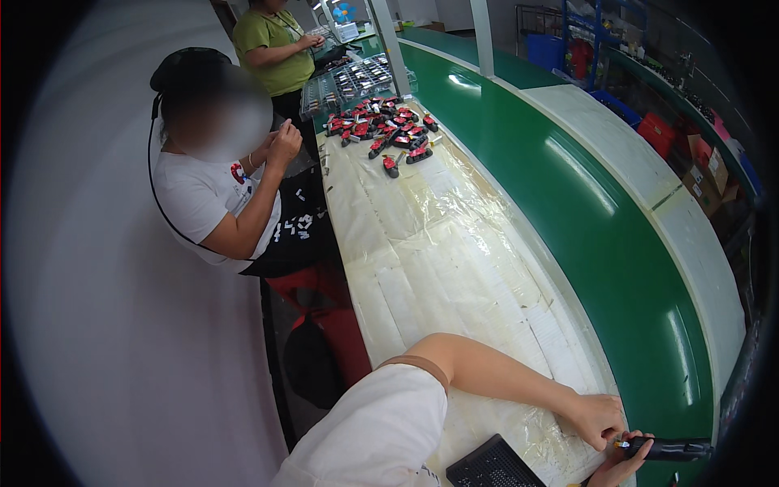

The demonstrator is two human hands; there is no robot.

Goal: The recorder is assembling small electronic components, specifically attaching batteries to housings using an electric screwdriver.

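At the lower right, my left hand (pixel 599 420) is closed, its fingers curled down at the near end of a black cylindrical object (pixel 677 450). What those fingers hold, if anything, is hidden. A small yellow and white part (pixel 621 444) shows at that end of the cylinder. My right hand (pixel 623 469), partly cut off by the lower edge, is wrapped round the cylinder from below. The cylinder points right, over the green belt. Left of my hands lies a black tray with a grid of small holes (pixel 492 467) on the covered table (pixel 454 268).
Red and black devices (pixel 381 130) lie heaped at the table's far end, beside clear trays of parts (pixel 357 79). A green conveyor belt (pixel 560 162) curves along the right. One co-worker (pixel 235 178) sits at the left with hands raised; another (pixel 272 49) stands behind.
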